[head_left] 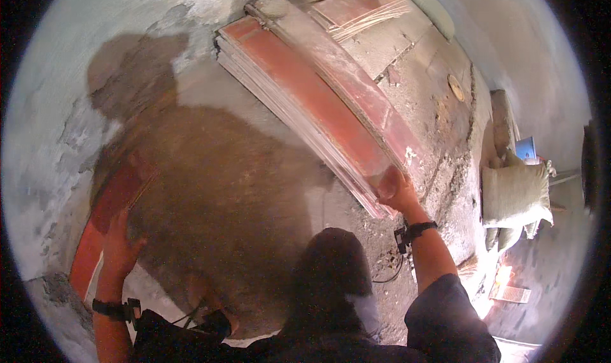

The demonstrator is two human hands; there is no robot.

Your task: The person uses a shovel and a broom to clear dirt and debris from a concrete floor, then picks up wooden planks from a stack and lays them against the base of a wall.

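Observation:
A stack of long, flat red boards point(318, 102) with pale edges lies slanting across the floor ahead. At its near right end my right hand point(398, 190) has its fingers curled over the top board's end. Beside the stack, to its right, runs a dusty reddish plank point(356, 76). On the left a single red board point(105, 216) lies along the foot of the wall, partly in my shadow. My left hand point(121, 248) rests against this board, fingers stretched out and thumb apart. Dark bands with small devices sit on both wrists.
Thin wooden strips point(372, 19) lie on more boards at the back. A pale woven sack point(517, 194) stands at the right, near a brick-like block point(512, 294) in bright light. A rough wall point(44, 140) rises on the left. The concrete floor point(439, 127) is cracked.

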